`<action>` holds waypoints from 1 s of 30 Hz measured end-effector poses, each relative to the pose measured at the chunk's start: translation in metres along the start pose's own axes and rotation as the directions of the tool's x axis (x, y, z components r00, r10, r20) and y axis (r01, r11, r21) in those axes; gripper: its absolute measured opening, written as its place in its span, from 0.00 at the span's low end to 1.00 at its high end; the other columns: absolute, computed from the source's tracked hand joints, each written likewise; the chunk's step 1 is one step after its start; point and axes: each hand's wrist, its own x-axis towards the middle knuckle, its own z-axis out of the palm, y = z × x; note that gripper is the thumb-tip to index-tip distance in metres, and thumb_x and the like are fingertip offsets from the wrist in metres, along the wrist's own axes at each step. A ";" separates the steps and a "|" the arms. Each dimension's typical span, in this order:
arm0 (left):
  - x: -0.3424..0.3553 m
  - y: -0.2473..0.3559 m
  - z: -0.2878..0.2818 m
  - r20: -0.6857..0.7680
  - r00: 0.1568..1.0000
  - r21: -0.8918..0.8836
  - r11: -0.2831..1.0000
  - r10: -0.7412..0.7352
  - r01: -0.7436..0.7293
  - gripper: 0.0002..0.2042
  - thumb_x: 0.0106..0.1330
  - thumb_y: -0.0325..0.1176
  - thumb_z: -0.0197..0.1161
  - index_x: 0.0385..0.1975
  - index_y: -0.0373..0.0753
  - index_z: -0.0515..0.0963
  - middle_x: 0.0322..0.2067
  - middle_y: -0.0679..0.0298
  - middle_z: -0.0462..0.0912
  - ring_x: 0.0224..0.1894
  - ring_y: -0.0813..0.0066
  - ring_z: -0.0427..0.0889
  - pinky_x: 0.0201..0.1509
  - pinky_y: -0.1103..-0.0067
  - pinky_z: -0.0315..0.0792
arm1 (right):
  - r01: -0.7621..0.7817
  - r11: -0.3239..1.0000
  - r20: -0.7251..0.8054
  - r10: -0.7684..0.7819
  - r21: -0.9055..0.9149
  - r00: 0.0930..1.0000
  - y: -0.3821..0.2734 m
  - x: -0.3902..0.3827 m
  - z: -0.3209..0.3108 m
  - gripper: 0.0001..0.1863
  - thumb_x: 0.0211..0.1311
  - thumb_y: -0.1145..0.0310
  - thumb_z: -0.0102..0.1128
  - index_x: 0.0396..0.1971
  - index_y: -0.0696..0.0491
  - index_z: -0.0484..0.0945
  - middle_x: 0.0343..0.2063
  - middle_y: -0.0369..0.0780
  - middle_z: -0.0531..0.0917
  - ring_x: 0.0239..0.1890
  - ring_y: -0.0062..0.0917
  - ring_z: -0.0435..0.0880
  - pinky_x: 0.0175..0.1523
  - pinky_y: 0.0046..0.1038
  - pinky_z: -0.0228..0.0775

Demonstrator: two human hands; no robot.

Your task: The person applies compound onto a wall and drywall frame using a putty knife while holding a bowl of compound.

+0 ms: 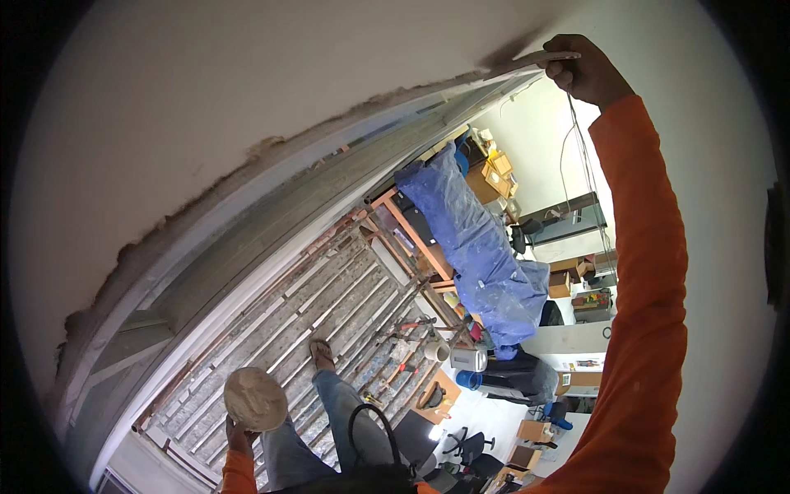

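Observation:
High at the upper right, my right hand [591, 74] is closed round a thin flat trowel [527, 62]. Its blade lies against the white plaster surface [329, 74], by a rough, broken plaster edge [265, 148] that runs along a pale frame [206, 198]. A dark smear or shadow shows beside the blade. Down at the lower left, my left hand [239, 436] grips a round bowl [256, 399] from its near side. Beige, paste-like material covers what I see of the bowl; the fingers under it are mostly hidden.
Below me are scaffold planks [300, 305] with gaps between them, and my sandalled foot [322, 354] on them. Tools and a pale bucket [436, 351] sit at their right side. Beyond are a blue tarp [485, 255], office chairs [471, 447], boxes [559, 285] and hanging cables [586, 165].

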 end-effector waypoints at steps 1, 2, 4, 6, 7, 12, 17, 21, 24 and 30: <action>-0.005 -0.001 -0.008 -0.024 0.999 -0.042 0.998 0.037 -0.038 0.31 0.61 0.32 0.62 0.67 0.48 0.64 0.60 0.55 0.76 0.55 0.52 0.83 0.49 0.57 0.85 | 0.019 1.000 0.017 -0.019 0.015 1.000 0.001 0.001 0.005 0.04 0.65 0.76 0.54 0.36 0.58 0.77 0.27 0.39 0.81 0.24 0.19 0.75 0.25 0.18 0.66; -0.007 -0.003 -0.012 -0.047 0.996 -0.083 0.994 0.070 -0.073 0.31 0.61 0.34 0.63 0.67 0.49 0.64 0.60 0.55 0.76 0.55 0.52 0.83 0.49 0.57 0.85 | 0.024 1.000 0.027 -0.025 0.017 0.999 0.005 0.005 0.005 0.07 0.64 0.80 0.54 0.39 0.59 0.78 0.29 0.39 0.82 0.27 0.19 0.77 0.29 0.18 0.70; 0.007 -0.006 -0.041 -0.075 0.996 -0.389 0.921 -0.046 0.013 0.31 0.62 0.37 0.65 0.67 0.51 0.64 0.60 0.56 0.76 0.55 0.55 0.83 0.49 0.59 0.85 | 0.098 0.985 0.228 -0.128 0.140 0.965 0.006 0.022 -0.007 0.11 0.63 0.84 0.54 0.43 0.61 0.78 0.34 0.39 0.84 0.32 0.20 0.81 0.35 0.20 0.76; 0.001 -0.016 -0.046 -0.109 0.994 -0.301 0.953 0.001 -0.034 0.30 0.63 0.38 0.64 0.67 0.51 0.64 0.60 0.57 0.77 0.55 0.56 0.83 0.49 0.60 0.85 | 0.113 0.960 0.430 -0.218 0.257 0.876 0.005 0.022 0.009 0.11 0.63 0.84 0.54 0.44 0.61 0.78 0.36 0.41 0.85 0.35 0.21 0.84 0.37 0.21 0.78; -0.005 -0.020 -0.046 -0.129 0.991 -0.255 0.965 0.029 -0.061 0.30 0.64 0.38 0.64 0.67 0.51 0.64 0.59 0.58 0.77 0.55 0.57 0.83 0.49 0.61 0.85 | 0.066 0.959 0.250 -0.138 0.275 0.958 0.008 0.010 0.019 0.09 0.68 0.76 0.53 0.43 0.66 0.75 0.33 0.44 0.82 0.29 0.21 0.78 0.28 0.19 0.70; -0.001 -0.035 0.022 -0.199 0.979 -0.162 0.984 0.039 -0.073 0.26 0.68 0.40 0.62 0.66 0.52 0.65 0.58 0.60 0.78 0.54 0.62 0.84 0.49 0.65 0.85 | 0.476 0.660 -0.025 -0.599 -0.581 0.800 0.044 0.003 -0.040 0.12 0.67 0.75 0.52 0.45 0.59 0.82 0.36 0.43 0.87 0.36 0.27 0.85 0.37 0.24 0.76; 0.006 -0.044 0.058 -0.074 0.990 -0.168 0.977 0.117 -0.128 0.28 0.68 0.41 0.64 0.68 0.50 0.65 0.59 0.60 0.77 0.54 0.62 0.84 0.49 0.67 0.85 | 0.265 0.497 -0.220 -0.718 -0.827 0.660 0.109 -0.055 -0.054 0.13 0.70 0.71 0.50 0.47 0.61 0.79 0.37 0.43 0.84 0.39 0.29 0.84 0.43 0.27 0.77; -0.007 -0.049 0.078 0.014 0.995 -0.158 0.983 0.101 -0.098 0.30 0.66 0.37 0.64 0.68 0.45 0.64 0.60 0.58 0.75 0.57 0.56 0.81 0.50 0.64 0.85 | 0.534 0.628 -0.581 -0.156 0.566 0.799 0.136 -0.073 0.018 0.15 0.74 0.66 0.52 0.51 0.62 0.75 0.48 0.44 0.81 0.49 0.30 0.83 0.46 0.30 0.81; -0.015 -0.054 0.075 0.079 0.982 -0.135 0.978 0.171 -0.160 0.30 0.66 0.37 0.63 0.68 0.45 0.64 0.59 0.57 0.76 0.56 0.55 0.81 0.50 0.61 0.84 | 0.492 0.751 -0.569 -0.190 0.440 0.800 0.130 -0.072 0.029 0.11 0.73 0.68 0.51 0.48 0.58 0.76 0.45 0.41 0.79 0.48 0.26 0.82 0.45 0.27 0.82; -0.010 -0.079 0.048 -0.097 0.991 -0.122 0.987 0.093 -0.105 0.29 0.66 0.40 0.62 0.67 0.50 0.65 0.57 0.59 0.78 0.51 0.58 0.85 0.47 0.60 0.86 | 0.546 0.811 -0.525 -0.377 0.211 0.763 0.152 -0.043 0.002 0.13 0.70 0.65 0.54 0.46 0.59 0.78 0.40 0.41 0.82 0.43 0.24 0.85 0.43 0.27 0.82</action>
